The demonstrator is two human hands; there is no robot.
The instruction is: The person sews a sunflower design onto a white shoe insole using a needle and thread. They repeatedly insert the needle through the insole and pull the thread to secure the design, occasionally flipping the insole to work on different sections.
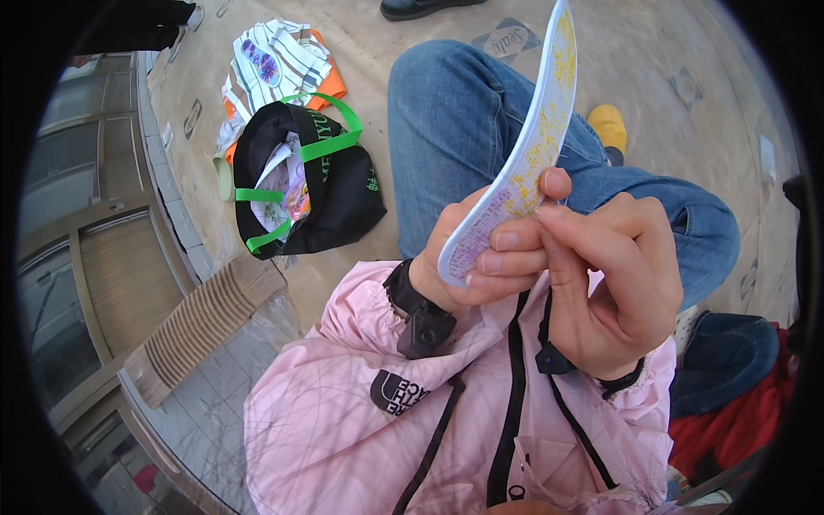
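My left hand (481,249) grips a white insole (524,163) held upright and tilted, its face patterned in yellow and lilac, with fingers wrapped over its lower right edge. My right hand (601,275) is closed in a pinch, thumb and forefinger at that same edge just below the left thumb; what sits between those fingertips is too small to make out, though a thin thread-like strand seems to show there. Both wrists wear black bands, and pink sleeves cover my forearms.
Left of my bent jeans-clad knee (438,112) stands a black bag (343,197) with green handles, near striped cloth (292,60) bearing another patterned insole (262,64). A ridged board (197,326) lies by a glazed frame (77,292). Dark and red fabrics (721,369) lie right. Someone's shoe (429,7) shows above.
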